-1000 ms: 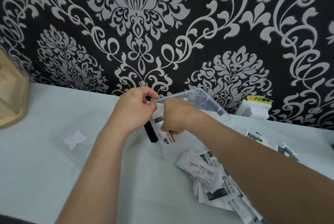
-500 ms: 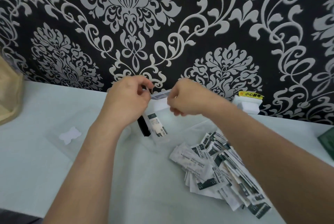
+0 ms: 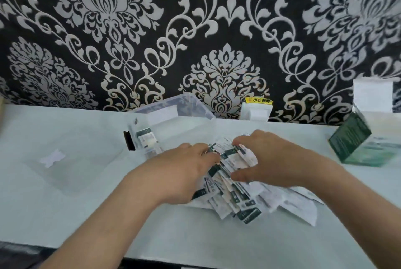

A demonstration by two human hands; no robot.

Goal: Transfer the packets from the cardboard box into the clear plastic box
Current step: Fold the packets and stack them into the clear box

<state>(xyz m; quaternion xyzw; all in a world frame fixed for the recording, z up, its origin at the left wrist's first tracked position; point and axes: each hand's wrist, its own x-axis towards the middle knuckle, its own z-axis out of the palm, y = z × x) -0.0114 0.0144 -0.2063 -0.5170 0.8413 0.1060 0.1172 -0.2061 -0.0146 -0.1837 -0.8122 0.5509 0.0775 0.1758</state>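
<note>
Packets (image 3: 236,195) before seemingly open clear box (image 3: 191,103)

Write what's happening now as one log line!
step: gathering packets | left hand: on packets | right hand: grips packets | clear box: some packets inside | cardboard box: aside
</note>
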